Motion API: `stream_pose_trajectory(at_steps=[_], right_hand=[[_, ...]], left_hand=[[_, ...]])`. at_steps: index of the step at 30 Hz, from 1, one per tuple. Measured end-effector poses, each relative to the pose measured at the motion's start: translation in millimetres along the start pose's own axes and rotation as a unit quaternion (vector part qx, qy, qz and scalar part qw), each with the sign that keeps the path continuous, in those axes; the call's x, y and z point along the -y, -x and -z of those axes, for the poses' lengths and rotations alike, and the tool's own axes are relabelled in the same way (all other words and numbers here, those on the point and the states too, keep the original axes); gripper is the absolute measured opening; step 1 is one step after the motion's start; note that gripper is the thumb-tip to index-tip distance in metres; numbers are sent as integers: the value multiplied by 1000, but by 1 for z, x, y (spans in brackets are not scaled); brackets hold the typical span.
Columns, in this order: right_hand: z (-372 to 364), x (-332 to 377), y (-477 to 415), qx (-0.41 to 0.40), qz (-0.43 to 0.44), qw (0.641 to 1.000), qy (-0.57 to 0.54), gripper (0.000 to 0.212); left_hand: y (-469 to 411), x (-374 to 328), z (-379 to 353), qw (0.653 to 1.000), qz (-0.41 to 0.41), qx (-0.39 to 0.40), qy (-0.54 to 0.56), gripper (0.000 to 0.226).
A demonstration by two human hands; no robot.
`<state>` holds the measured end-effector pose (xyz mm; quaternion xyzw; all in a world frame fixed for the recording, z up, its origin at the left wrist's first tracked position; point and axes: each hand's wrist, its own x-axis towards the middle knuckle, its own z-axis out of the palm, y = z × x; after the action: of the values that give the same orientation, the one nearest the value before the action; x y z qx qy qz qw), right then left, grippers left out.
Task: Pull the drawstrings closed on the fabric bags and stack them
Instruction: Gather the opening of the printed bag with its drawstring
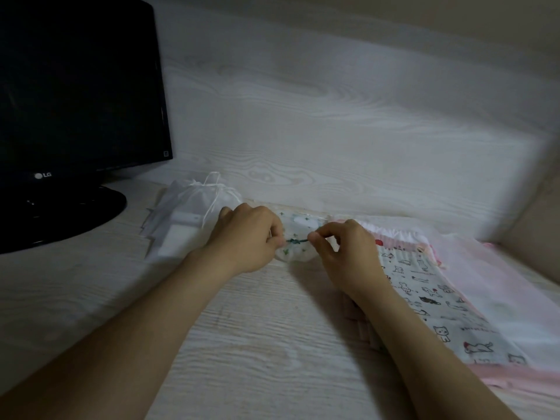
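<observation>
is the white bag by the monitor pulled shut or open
Shut: the white bag is bunched tight into a pucker at its neck.

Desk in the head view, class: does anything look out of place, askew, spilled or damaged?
Nothing stands out. The left hand and right hand pinch the green cord of the small bag; a white bag lies beside the monitor, a cat-print bag lies flat to the right. No spill or tear shows.

"lg" logo on black monitor (75, 86) bezel, small sticker unreadable
</observation>
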<state>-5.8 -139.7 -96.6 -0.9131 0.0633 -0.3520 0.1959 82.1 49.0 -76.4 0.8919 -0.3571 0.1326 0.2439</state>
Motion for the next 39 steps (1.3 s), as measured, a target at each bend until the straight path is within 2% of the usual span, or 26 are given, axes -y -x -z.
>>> stream_pose_trajectory(at_steps=[3,7,13,18,20,24,27,33,39], right_hand=[[4,1,-2,-20,-43,999,-26,20],[6,4,-2,-3,-86,994,-62,21],[5,7,-1,29,-107,988,-112,16],[11,8,1,62,-195,944,-259,19],[13,7,0,58,-201,946,-248,21],[8,7,0,34,-126,977,-168,26],[3,6,-1,7,-96,987,-132,27],[0,12,-4,13,-116,988,-98,22],[-8,11,1,26,-87,993,-78,22]], left_hand=[[-1,3,0,1000,13,4,24,19],[-1,2,0,990,17,32,134,13],[0,0,-2,982,44,60,173,13],[-1,-1,-6,987,26,18,160,22],[-2,0,-9,986,11,-9,168,27],[-3,-1,-12,978,-4,-13,207,21],[-3,-2,-10,979,-2,-11,201,20],[-3,-2,-7,977,37,-4,212,22],[-6,-4,-4,954,104,33,279,34]])
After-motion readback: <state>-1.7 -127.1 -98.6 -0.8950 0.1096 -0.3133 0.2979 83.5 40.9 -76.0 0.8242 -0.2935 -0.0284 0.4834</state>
